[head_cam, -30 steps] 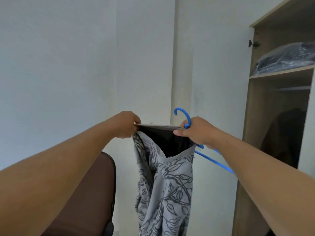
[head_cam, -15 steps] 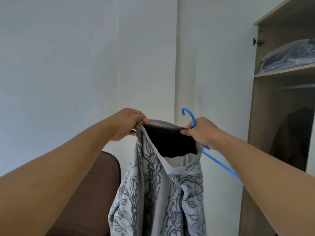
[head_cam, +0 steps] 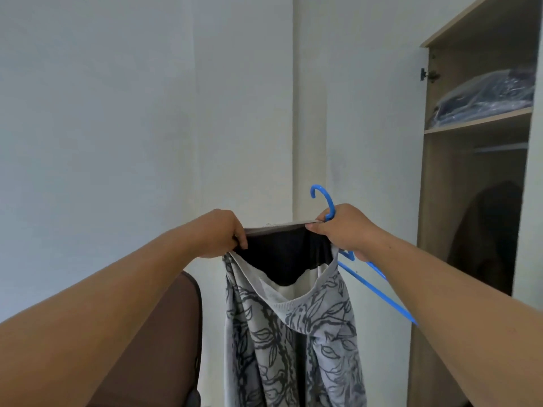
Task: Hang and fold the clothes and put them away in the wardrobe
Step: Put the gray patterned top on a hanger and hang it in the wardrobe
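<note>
A patterned garment [head_cam: 291, 333] hangs stretched level between both hands, left hand [head_cam: 220, 233] gripping one edge, right hand [head_cam: 343, 230] pinching the other along with a blue hanger [head_cam: 376, 286] nearest the open wardrobe [head_cam: 470, 201].

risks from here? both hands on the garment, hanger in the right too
1. The right hand pinches the patterned garment and grips the blue hanger together; shifting either could likely drop the other.
2. The hanger sits outside the opening stretched by the left hand; feeding it in may snag the dark lining.
3. Loose fabric hangs beside the brown chair and might catch there.
</note>
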